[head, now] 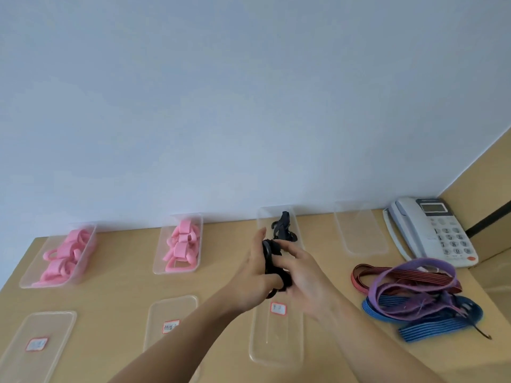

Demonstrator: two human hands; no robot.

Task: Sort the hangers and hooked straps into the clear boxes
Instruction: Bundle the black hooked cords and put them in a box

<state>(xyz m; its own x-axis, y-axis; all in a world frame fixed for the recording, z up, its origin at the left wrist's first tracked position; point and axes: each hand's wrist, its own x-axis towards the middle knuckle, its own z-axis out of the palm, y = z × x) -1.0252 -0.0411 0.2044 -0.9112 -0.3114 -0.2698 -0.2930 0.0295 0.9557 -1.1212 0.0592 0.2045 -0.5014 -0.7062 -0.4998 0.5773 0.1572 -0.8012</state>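
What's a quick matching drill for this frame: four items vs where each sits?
Items:
1. pink hangers
2. black strap bundle
3. purple strap
4. telephone

Places:
A. held by left hand and right hand
B. back right of the table
C. in a clear box
D. in the loose strap pile

Pairs: 1-C, 2-A, 3-D, 4-B

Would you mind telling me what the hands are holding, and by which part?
A bundled black strap, gripped around its middle by the left hand, the right hand pinching its right side.
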